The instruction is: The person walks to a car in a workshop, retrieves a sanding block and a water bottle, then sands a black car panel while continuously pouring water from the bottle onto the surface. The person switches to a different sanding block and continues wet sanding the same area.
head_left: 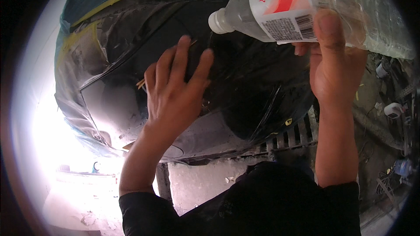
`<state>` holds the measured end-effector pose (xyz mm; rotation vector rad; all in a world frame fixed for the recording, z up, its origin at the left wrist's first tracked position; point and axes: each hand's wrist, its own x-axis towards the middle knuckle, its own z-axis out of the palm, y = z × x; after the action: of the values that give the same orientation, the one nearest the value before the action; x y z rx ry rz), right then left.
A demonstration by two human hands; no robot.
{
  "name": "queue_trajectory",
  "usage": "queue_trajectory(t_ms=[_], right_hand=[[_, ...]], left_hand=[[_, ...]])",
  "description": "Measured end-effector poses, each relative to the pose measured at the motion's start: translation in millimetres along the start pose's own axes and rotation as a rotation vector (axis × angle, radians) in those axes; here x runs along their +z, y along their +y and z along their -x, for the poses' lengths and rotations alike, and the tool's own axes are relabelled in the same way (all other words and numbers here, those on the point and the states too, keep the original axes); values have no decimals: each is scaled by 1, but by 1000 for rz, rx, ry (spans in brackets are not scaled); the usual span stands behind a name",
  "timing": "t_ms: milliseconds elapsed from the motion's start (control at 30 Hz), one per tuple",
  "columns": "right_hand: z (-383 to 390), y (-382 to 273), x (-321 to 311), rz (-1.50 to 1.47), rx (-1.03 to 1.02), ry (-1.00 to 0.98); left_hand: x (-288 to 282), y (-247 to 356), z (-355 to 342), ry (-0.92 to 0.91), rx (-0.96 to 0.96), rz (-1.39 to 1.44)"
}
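Observation:
My right hand (333, 67) is closed around a large clear plastic bottle (282, 6) with a white and red label. The bottle lies tilted on its side in the air, its uncapped white neck towards the left. Just below the mouth there seems to be a thin trickle of water. My left hand (175, 85) rests on a glossy black car panel (245, 91), its fingers spread. Thin tan edges of something flat (140, 83) show beside and beyond these fingers; most of it is hidden beneath the hand.
Masking film (70, 65) and yellow tape (103, 6) surround the panel at the far left. A slatted grille (297, 135) lies near the panel's front edge. At the right, a white container (393, 110) and a blue-capped bottle (402, 167) stand among clutter on the floor. Bright light glares from the left.

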<state>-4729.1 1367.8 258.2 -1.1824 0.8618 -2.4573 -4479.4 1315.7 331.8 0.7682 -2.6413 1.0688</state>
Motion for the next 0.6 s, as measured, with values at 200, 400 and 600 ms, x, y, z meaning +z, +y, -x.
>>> queue_trajectory(t_ms=[200, 400, 600], right_hand=[[-1, -9, 10, 59, 29, 50], [0, -12, 7, -16, -19, -15], [6, -5, 5, -29, 42, 16]], left_hand=[[5, 9, -26, 35, 21, 17], [6, -2, 5, 52, 21, 33], [7, 8, -30, 74, 46, 49]])
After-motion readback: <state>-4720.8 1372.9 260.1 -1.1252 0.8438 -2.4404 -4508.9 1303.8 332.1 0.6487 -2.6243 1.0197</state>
